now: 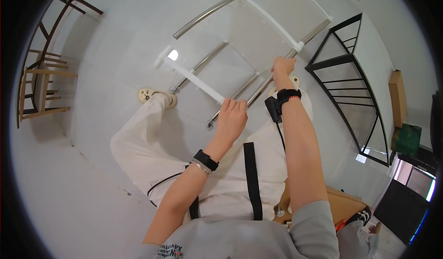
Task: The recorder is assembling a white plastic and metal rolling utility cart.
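A rack of chrome tubes and white plastic crossbars lies on the floor in front of me. Its near white crossbar [196,81] slants from a free, T-shaped end at the left down to my left hand [232,120]. The fingers of that hand are closed over the crossbar's right end, hiding the joint. My right hand [283,69] is wrapped around a long metal tube [260,89], just below a white fitting [299,46]. Another metal tube [205,16] ends free at upper left. Small casters [210,125] sit on the lower tube ends.
At right stands a black metal frame [355,79], with a cardboard box [397,98] and a green bag [407,139] beyond. Wooden chairs [44,93] are at far left. Behind my right arm are a cardboard piece [344,201] and another person's hand [374,229].
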The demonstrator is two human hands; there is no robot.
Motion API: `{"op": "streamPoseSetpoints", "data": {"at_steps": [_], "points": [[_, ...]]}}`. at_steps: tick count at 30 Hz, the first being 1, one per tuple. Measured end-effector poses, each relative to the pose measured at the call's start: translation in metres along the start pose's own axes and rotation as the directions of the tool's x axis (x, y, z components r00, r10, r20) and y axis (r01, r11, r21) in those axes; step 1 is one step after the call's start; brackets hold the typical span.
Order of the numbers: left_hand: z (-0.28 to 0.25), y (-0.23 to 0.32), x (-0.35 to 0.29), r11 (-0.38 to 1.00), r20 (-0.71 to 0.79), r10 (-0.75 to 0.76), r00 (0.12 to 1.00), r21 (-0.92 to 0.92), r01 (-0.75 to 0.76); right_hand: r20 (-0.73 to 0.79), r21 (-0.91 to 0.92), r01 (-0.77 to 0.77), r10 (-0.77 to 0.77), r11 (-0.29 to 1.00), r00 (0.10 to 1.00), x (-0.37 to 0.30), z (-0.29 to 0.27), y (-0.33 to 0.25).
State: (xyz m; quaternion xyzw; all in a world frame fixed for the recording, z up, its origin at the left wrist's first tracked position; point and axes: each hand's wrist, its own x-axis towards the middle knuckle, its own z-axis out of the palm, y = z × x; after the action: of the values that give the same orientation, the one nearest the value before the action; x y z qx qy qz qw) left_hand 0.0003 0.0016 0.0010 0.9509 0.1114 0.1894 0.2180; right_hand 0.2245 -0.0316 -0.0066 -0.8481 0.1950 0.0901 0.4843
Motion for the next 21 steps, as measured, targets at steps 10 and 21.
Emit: {"op": "streamPoseSetpoints", "data": {"at_steps": [10,21], "points": [[-0.008,-0.009,0.0,0.995,0.094,0.037,0.995,-0.093,-0.028,0.011,0.085,0.02,-0.021,0.996,1.0,-0.001,0.001,0.001],[-0.044,0.002,-0.057,0.997,0.147,0.051,0.988,-0.066,-0.041,0.22,-0.34,0.35,-0.289,0.873,0.932,0.106,-0.002,0.004]]}}
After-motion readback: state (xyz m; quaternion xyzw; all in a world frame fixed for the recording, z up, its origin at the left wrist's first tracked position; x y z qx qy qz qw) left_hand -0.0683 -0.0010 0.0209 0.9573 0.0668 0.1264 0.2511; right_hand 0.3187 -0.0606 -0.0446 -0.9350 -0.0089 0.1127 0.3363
